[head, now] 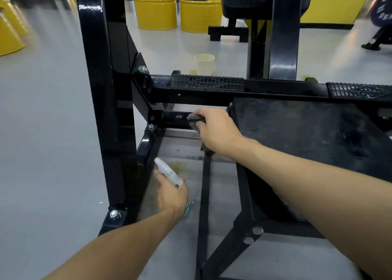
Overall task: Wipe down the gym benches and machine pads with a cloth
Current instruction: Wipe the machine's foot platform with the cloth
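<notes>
Right grip [214, 129] around cloth [194, 118], against crossbar [175, 117]

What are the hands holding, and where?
The right hand bunches a grey cloth in its fingers. The left hand holds a spray bottle, its grip round the neck under the spray head.

Both forearms extend forward, bare. Right hand [216, 129] higher, fingers curled, grips cloth [194, 118]. Left hand [172, 197] lower, wraps round spray bottle [167, 172].

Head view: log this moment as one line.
stage: wiping machine frame | right hand: grips cloth at lower crossbar | left hand: holds spray bottle
</notes>
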